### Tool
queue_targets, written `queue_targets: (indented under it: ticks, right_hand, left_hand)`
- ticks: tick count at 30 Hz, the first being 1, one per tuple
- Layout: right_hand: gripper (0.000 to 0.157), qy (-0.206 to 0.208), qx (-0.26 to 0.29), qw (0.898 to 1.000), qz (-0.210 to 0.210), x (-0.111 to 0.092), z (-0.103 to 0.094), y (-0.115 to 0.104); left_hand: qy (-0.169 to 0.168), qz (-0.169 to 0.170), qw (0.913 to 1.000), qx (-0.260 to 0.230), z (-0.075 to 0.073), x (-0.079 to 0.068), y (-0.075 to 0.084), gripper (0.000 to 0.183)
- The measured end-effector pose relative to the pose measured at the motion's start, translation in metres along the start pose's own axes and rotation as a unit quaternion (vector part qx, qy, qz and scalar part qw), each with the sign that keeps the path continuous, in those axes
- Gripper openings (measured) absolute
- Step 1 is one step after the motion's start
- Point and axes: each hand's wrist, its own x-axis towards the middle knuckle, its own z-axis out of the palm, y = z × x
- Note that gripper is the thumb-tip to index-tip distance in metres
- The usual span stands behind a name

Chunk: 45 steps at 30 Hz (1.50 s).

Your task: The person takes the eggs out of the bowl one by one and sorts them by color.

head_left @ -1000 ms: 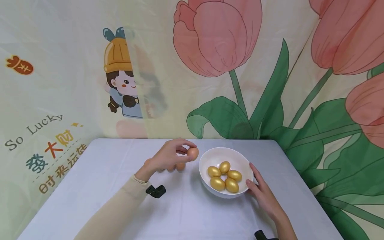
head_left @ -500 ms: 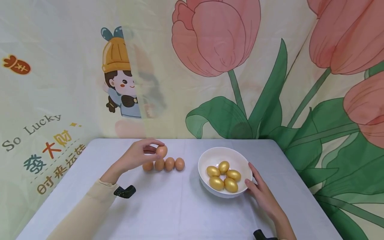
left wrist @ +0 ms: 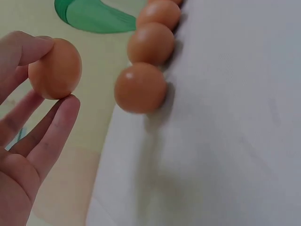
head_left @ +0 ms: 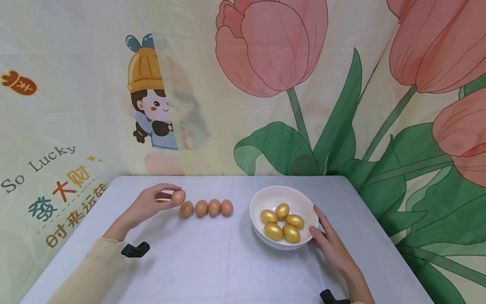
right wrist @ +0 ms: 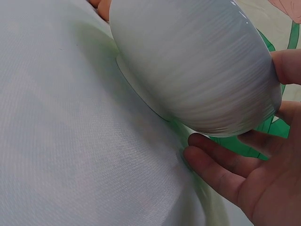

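Thumb and fingertips of my left hand pinch a brown egg, held above the table at the left end of a row. The row is several brown eggs lying side by side on the cloth. In the left wrist view the held egg hangs apart from the nearest row egg. At the right, my right hand holds a white bowl by its right side, thumb at the rim and other fingers around the outer wall. Several golden eggs lie inside the bowl.
A white cloth covers the table. Its back edge meets a printed hanging with tulips and a cartoon figure. Each wrist carries a black strap mount.
My left hand has moved left with the egg, from beside the bowl to the row's left end, uncovering the row. My right hand stays on the bowl.
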Motion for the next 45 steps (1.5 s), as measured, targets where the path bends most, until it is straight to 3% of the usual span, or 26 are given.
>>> queue_targets:
  ticks: [8, 19, 26, 35, 45]
  right_hand:
    - [0.071, -0.002, 0.007, 1.000, 0.011, 0.001, 0.001, 0.000]
    - [0.072, -0.001, 0.005, 1.000, 0.010, -0.001, 0.002, -0.002]
    - [0.072, -0.001, 0.005, 1.000, 0.010, -0.001, 0.001, -0.002]
    - [0.071, 0.001, 0.002, 1.000, 0.014, 0.000, 0.001, -0.002]
    - [0.072, 0.000, 0.010, 1.000, 0.010, -0.002, 0.000, -0.003]
  left_hand:
    - [0.003, -0.008, 0.9999, 0.008, -0.003, -0.005, -0.024, 0.052]
    - [-0.009, -0.022, 0.9997, 0.008, 0.002, -0.008, -0.044, 0.052]
    - [-0.011, -0.030, 0.9995, 0.006, 0.006, -0.007, -0.047, 0.052]
    - [-0.024, -0.011, 0.9996, -0.001, 0.012, -0.005, -0.044, 0.052]
    - [-0.022, -0.018, 0.9989, 0.037, 0.015, -0.004, -0.044, 0.053]
